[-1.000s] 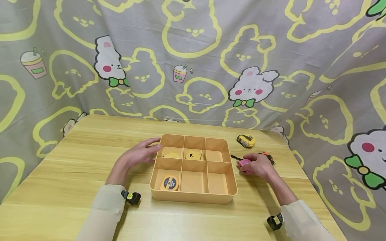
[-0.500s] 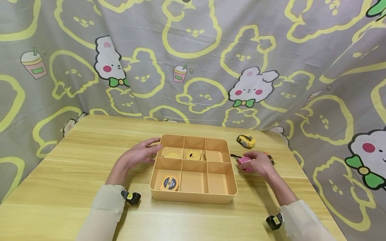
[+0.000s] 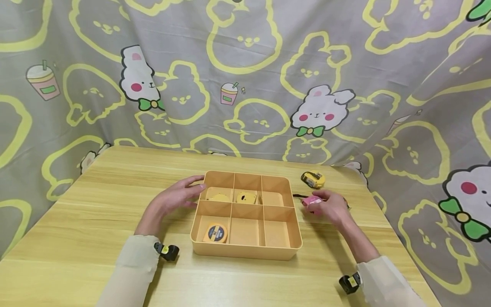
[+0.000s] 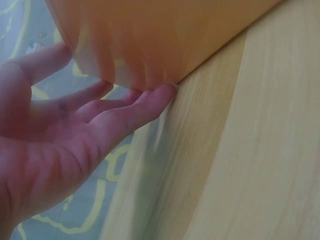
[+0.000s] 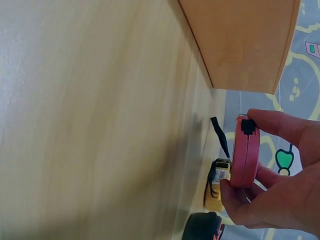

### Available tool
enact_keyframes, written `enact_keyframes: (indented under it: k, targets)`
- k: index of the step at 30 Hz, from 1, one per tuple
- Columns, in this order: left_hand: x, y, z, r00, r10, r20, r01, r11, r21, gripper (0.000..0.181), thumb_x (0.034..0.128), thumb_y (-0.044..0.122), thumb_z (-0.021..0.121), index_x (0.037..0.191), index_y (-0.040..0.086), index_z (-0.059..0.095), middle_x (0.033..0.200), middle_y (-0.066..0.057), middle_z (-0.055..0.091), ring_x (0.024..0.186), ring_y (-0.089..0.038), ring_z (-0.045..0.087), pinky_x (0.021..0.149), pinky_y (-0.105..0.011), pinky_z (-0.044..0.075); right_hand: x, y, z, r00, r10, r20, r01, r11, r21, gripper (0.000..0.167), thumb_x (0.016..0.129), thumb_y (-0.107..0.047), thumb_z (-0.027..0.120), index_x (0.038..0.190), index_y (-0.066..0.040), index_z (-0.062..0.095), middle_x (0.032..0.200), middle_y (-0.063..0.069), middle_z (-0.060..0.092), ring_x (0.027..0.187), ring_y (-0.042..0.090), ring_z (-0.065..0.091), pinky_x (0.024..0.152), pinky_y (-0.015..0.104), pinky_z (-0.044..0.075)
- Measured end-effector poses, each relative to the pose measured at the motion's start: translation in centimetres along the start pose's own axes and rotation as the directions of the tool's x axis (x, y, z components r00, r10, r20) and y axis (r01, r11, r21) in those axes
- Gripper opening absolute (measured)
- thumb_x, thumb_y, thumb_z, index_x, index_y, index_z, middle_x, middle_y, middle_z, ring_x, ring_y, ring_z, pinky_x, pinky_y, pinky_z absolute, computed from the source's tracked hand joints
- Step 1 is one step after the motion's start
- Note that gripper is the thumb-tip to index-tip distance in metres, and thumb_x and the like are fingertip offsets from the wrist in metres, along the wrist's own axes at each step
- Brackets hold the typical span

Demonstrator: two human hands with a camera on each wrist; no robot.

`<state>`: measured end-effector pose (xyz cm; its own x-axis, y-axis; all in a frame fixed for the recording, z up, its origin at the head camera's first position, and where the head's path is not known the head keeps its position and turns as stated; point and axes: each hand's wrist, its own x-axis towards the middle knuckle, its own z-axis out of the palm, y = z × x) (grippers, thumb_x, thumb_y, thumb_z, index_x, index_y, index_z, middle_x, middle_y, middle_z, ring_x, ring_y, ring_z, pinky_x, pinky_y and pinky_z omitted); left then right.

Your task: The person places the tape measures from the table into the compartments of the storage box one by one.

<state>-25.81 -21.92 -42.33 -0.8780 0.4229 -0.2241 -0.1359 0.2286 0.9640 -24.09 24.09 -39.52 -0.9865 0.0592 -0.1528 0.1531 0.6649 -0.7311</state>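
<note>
A pink tape measure (image 3: 312, 204) with a black strap is pinched between thumb and fingers of the right hand (image 3: 333, 208), right of the box. In the right wrist view the tape measure (image 5: 245, 151) stands on edge in the hand (image 5: 280, 185). The left hand (image 3: 177, 197) touches the left wall of the orange six-compartment box (image 3: 245, 251), fingers extended; the left wrist view shows the fingertips of that hand (image 4: 65, 135) against the box wall (image 4: 150, 40). An orange round tape measure (image 3: 215, 233) lies in the front left compartment, yellow items (image 3: 246, 198) in the back left and back middle ones.
Behind the right hand a yellow tape measure (image 3: 313, 179) lies on the wooden table (image 3: 96, 204). Another, dark one (image 5: 202, 227) is near the right hand, mostly hidden by it in the head view. A patterned curtain (image 3: 172, 64) stands behind the table.
The right hand has shifted slightly toward the back with the pink tape measure, which has turned a little; the hand now covers more of the dark tape measure. The left hand and box have not moved.
</note>
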Motion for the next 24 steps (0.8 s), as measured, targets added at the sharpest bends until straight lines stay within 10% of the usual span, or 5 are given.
enact_keyframes:
  k: [9,24]
  targets:
    - [-0.1,0.0,-0.1,1.000,0.000,-0.005,0.000,1.000,0.016,0.077,0.1051,0.041,0.054,0.163,0.009,0.014,0.164,-0.029,0.020,0.150,-0.051,0.022,0.111,-0.054,0.046,-0.1,-1.0,-0.3,0.999,-0.030,0.018,0.028,0.995,0.101,0.068,0.081,-0.006,0.079,0.142,0.009,0.051,0.130,0.031,0.059,0.092,0.020,0.065,0.080,0.034,0.064]
    - [-0.1,0.0,0.0,1.000,0.003,0.000,-0.003,1.000,0.010,0.078,0.1052,0.040,0.054,0.163,0.008,0.013,0.165,-0.029,0.017,0.150,-0.051,0.021,0.114,-0.056,0.043,-0.3,-3.3,-0.7,0.995,-0.099,-0.010,0.099,0.993,0.062,0.069,0.079,-0.012,0.084,0.140,0.004,0.056,0.121,0.026,0.065,0.087,0.015,0.062,0.071,0.023,0.061]
